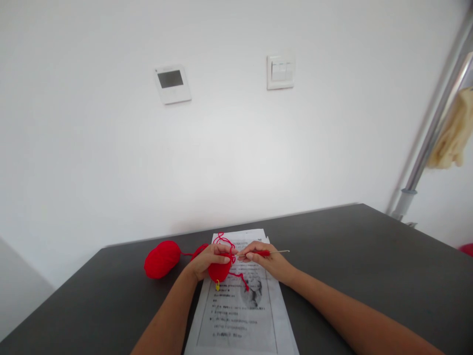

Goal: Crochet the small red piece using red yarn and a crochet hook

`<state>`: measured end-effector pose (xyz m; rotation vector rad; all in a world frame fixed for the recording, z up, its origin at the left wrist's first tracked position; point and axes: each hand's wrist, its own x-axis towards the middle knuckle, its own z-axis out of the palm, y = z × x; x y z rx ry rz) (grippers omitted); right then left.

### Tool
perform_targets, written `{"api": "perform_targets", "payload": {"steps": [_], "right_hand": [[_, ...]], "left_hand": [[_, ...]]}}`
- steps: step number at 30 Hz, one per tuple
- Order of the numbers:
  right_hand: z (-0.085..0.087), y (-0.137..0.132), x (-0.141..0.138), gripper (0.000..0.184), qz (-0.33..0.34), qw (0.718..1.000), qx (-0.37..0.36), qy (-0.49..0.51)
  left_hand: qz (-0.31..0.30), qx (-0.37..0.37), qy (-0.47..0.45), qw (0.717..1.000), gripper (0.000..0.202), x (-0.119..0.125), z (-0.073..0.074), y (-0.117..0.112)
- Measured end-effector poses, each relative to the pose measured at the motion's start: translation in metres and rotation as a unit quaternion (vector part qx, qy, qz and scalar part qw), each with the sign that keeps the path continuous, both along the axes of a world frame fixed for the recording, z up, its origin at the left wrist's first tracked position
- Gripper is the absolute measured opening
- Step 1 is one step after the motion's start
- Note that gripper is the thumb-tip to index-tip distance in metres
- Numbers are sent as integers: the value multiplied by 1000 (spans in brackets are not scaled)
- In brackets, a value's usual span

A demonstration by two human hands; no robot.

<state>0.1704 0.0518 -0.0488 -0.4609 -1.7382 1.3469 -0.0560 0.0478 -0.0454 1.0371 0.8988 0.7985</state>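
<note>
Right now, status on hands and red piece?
Left hand pinching red piece, yellow marker dangling. Right hand holding hook, end toward the piece. Possible snag: loose red strand over printed sheet.

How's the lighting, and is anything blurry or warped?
Head view, lighting: the white wall is brightest centrally, dimmer toward the corners; head view, blur: text on the printed sheet is smeared, strands of the red yarn ball mostly merge; head view, distortion: the thermostat-like panel looks skewed, perhaps by the lens.

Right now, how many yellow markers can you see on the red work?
1: a yellow marker hangs at the lower edge of the red piece held in the left hand; others may be hidden by that hand.
</note>
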Motion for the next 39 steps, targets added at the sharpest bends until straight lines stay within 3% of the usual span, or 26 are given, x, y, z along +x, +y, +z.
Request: {"api": "perform_targets", "payload": {"steps": [4,9,13,23,32,39], "right_hand": [[2,1,2,21,16,1000,16,-16],[2,0,-2,24,34,995,-77,51],[1,-1,-4,26,32,992,-100,64],[3,4,7,22,18,998,38,-37],[7,0,-1,29,66,988,-124,61],[4,0,1,26,60,992,-97,47]], "left_hand": [[-1,-10,-12,1000,39,-2,-3,1],[5,-16,-4,1000,36,2,0,-1],[4,-22,8,1000,30,7,4,-3],[-7,-17,-15,1000,35,1,-5,1],[-30,-21,-14,999,26,3,0,-3],[-37,-25,-4,999,24,4,0,-4]]}}
